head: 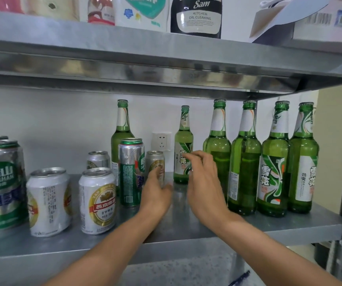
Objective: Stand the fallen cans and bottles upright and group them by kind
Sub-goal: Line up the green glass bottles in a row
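Reaching in at frame centre, the right hand [204, 182] had its grip released, fingertips at the upright small bottle [183, 139] just beyond, the left hand [155, 190] likewise released before a short can [155, 158].

Dull brushed metal shelf [186, 223], glossy green glass bottles [244, 162], shiny aluminium cans [48, 201], paper labels [269, 180]

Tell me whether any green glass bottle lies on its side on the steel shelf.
No, all six green glass bottles stand upright on the steel shelf.
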